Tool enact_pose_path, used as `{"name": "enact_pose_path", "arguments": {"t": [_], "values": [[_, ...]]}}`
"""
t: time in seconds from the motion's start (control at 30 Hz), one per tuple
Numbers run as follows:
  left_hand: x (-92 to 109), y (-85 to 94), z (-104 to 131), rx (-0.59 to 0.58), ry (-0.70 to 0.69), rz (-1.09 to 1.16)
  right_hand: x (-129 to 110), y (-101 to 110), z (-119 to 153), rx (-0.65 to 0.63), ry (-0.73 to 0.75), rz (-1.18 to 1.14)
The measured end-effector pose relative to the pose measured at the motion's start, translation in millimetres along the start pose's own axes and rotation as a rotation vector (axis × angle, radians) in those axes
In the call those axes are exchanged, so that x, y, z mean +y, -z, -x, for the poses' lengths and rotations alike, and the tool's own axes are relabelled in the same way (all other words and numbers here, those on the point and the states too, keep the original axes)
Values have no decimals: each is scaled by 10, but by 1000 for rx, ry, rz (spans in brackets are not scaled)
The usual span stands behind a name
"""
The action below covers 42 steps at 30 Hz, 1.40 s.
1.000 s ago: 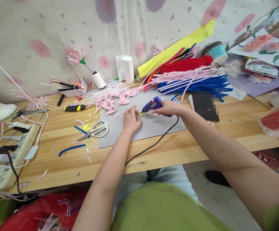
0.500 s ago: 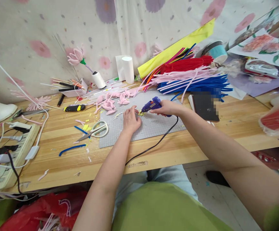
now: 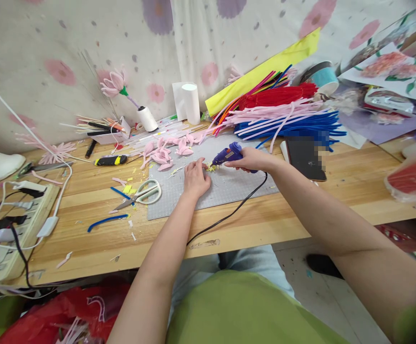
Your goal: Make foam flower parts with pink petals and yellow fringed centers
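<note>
My right hand (image 3: 249,160) is wrapped round the handle of a blue glue gun (image 3: 229,154), its nozzle pointing left at a small tuft of yellow strands (image 3: 213,167). On the left side of the tuft, my left hand (image 3: 196,177) rests on the grey cutting mat (image 3: 179,204), fingers bent and close together at the tuft's edge. What its fingertips hold is too small to make out. Pink fuzzy petals (image 3: 162,155) lie on the mat behind my left hand. The gun's black cord (image 3: 229,217) curves down to the table's front edge.
White-handled scissors (image 3: 147,192) and blue stem pieces (image 3: 107,221) lie at the left. A power strip (image 3: 38,215) stands far left. Bundles of red, pink and blue stems (image 3: 287,124) fill the back right, beside a dark phone (image 3: 306,160). A pink flower (image 3: 114,85) stands in a white spool (image 3: 147,119).
The glue gun and my right hand have shifted very slightly, and the gun's nozzle has lifted a little. My left hand has barely moved.
</note>
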<state>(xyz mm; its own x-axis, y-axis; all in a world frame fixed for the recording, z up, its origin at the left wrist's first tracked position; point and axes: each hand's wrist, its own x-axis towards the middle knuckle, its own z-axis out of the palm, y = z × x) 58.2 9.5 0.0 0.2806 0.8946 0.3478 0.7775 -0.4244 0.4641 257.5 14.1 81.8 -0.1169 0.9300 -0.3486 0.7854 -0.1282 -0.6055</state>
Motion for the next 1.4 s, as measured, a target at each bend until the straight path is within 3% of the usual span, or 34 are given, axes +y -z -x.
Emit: {"name": "enact_pose_path", "arguments": {"t": [0.27,0.97,1.2,1.4], "values": [[4,-3,1,4,-7,-14,-32,-11,-8,-9,-17,17],[13,9,10,-3,-9,-38,302,-97,-96,12,58,-287],[-6,-8,12,16,-18,-30,363,-128,-122,7,75,-260],[-5,4,21,36,-33,-14,436,-141,-130,7,123,-415]]}}
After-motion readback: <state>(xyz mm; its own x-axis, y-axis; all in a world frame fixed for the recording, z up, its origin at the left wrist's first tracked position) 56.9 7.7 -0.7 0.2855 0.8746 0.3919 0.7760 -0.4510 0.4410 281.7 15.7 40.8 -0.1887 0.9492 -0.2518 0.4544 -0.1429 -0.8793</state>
